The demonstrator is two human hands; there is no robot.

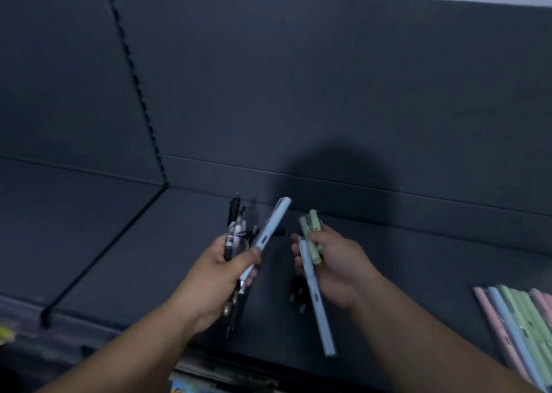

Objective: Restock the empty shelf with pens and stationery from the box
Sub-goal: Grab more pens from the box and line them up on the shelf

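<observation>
Plastic, light and slick, probably best gripped mid-barrel: left hand (215, 273) clutches black pens (231, 228) plus a blue pen (273, 222); right hand (340, 261), at 3 o'clock, curls its fingers (296, 253) round green pens (310, 231) and a second blue pen (321, 318).

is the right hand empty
No, the right hand grips a few green pens and a light blue pen in its curled fingers.
</observation>
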